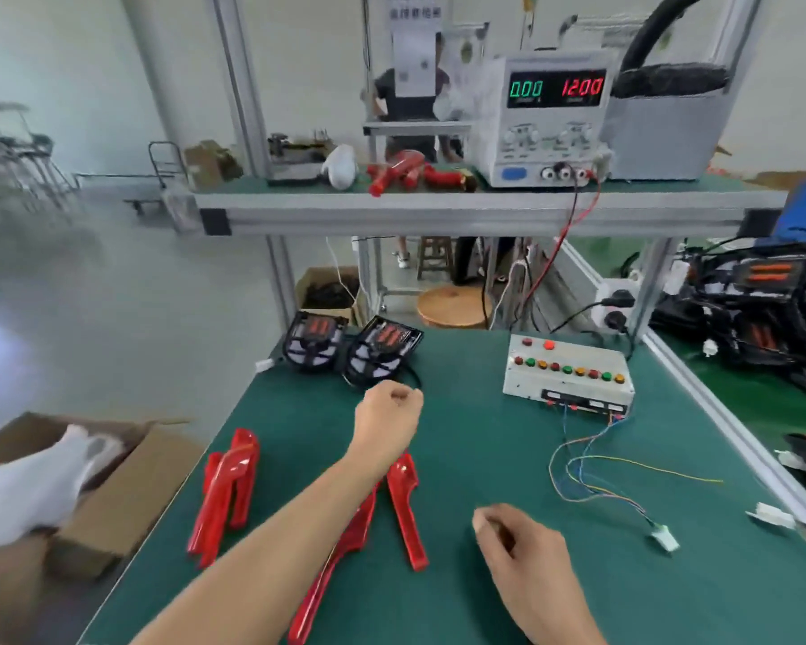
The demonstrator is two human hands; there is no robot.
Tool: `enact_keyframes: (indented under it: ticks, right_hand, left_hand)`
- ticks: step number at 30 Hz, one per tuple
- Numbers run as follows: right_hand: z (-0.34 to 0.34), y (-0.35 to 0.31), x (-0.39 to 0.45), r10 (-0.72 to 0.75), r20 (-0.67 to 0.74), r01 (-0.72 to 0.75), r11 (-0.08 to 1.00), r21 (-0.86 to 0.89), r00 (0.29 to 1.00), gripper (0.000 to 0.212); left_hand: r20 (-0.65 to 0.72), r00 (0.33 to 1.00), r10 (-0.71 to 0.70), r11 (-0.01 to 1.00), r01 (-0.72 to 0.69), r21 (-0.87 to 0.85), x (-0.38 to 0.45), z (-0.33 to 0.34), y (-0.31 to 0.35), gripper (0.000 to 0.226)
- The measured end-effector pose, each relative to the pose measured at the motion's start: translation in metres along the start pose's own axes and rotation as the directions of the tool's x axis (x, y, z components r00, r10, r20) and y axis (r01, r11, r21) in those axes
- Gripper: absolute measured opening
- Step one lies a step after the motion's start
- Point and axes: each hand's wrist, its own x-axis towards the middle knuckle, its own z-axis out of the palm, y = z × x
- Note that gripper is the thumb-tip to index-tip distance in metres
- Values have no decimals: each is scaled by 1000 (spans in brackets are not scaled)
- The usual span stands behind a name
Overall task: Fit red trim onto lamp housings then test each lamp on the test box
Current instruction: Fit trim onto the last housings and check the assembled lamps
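Observation:
Two black lamp housings (315,339) (382,349) lie at the far edge of the green bench (485,458). My left hand (387,412) hovers just in front of them with its fingers curled into a fist. A black cable (413,377) from the nearer housing runs up to it, and I cannot tell whether the hand pinches it. Red trim pieces lie near me: a pair at the left (226,495), one (406,509) beside my forearm, and one (331,574) partly under it. My right hand (508,537) hangs loosely curled and holds nothing. The white test box (568,374) stands at the right.
Coloured wires with a white plug (666,537) trail from the test box. A power supply (550,123) sits on the shelf above. An open cardboard box (112,481) stands left of the bench. More lamp housings (764,309) are piled on the right-hand bench.

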Motion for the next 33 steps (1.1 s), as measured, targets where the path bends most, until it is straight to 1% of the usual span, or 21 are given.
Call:
enact_keyframes:
  ticks: [1, 3, 4, 6, 8, 10, 13, 15, 16, 18, 19, 20, 22, 23, 25, 27, 30, 33]
  right_hand:
    - [3, 1, 2, 15, -6, -15, 1000, -28, 1000, 18]
    - [8, 1, 2, 29, -50, -31, 998, -55, 998, 23]
    - [10, 2, 1, 25, -74, -30, 998, -58, 997, 25]
    - [12, 4, 1, 15, -111, -21, 998, -58, 994, 30]
    - [14, 6, 2, -21, -135, 10, 997, -77, 991, 34]
    - [15, 5, 6, -92, -171, 72, 990, -117, 981, 36]
    - [19, 2, 11, -176, -218, 143, 977, -158, 960, 33]
    - [20, 1, 14, -234, -247, 197, 967, -164, 941, 28]
    - [21, 2, 16, -250, -254, 211, 962, -171, 934, 29]
    - [22, 5, 18, -227, -244, 185, 965, -184, 943, 41]
    - [22, 6, 18, -219, -231, 177, 966, -187, 948, 42]
    - [22, 6, 17, -224, -221, 185, 965, -185, 949, 39]
    - [21, 4, 16, -243, -235, 207, 964, -167, 941, 24]
    - [21, 3, 16, -240, -251, 207, 966, -152, 938, 19]
    - [22, 4, 15, -230, -270, 198, 970, -138, 935, 16]
    - [21, 4, 15, -218, -270, 184, 972, -148, 938, 22]
    - [20, 11, 13, -182, -246, 151, 978, -143, 952, 39]
    - [19, 15, 11, -89, -236, 69, 993, -91, 968, 39]
  left_hand:
    - [-72, 997, -38, 998, 41, 38, 13, -8, -6, 28]
    - [-165, 977, -133, 991, 137, 12, 40, -20, -14, 30]
    - [-196, 964, -181, 983, 185, 2, 54, -23, -18, 36]
    - [-217, 934, -284, 956, 293, 11, 80, -28, -24, 57]
    - [-205, 916, -344, 934, 357, 30, 101, -30, -29, 65]
    - [-176, 914, -367, 924, 380, 45, 122, -29, -35, 68]
    - [-131, 921, -367, 928, 373, 23, 145, -23, -36, 56]
    - [-123, 925, -361, 931, 364, 5, 155, -17, -34, 48]
    - [-124, 926, -357, 934, 358, -10, 157, -15, -34, 45]
    - [-134, 932, -338, 941, 334, -47, 159, -9, -36, 38]
    - [-145, 935, -325, 946, 320, -55, 158, -6, -38, 35]
    - [-159, 936, -313, 950, 308, -56, 157, -4, -41, 34]
    - [-184, 933, -310, 951, 304, -60, 157, -3, -44, 31]
    - [-188, 928, -321, 947, 310, -86, 157, -3, -43, 29]
    - [-184, 924, -336, 938, 309, -158, 158, -6, -41, 24]
    - [-177, 934, -309, 945, 281, -170, 156, -10, -38, 22]
    - [-133, 964, -232, 965, 211, -153, 152, -20, -32, 26]
    - [-32, 993, -112, 976, 104, -193, 147, -34, -17, 32]
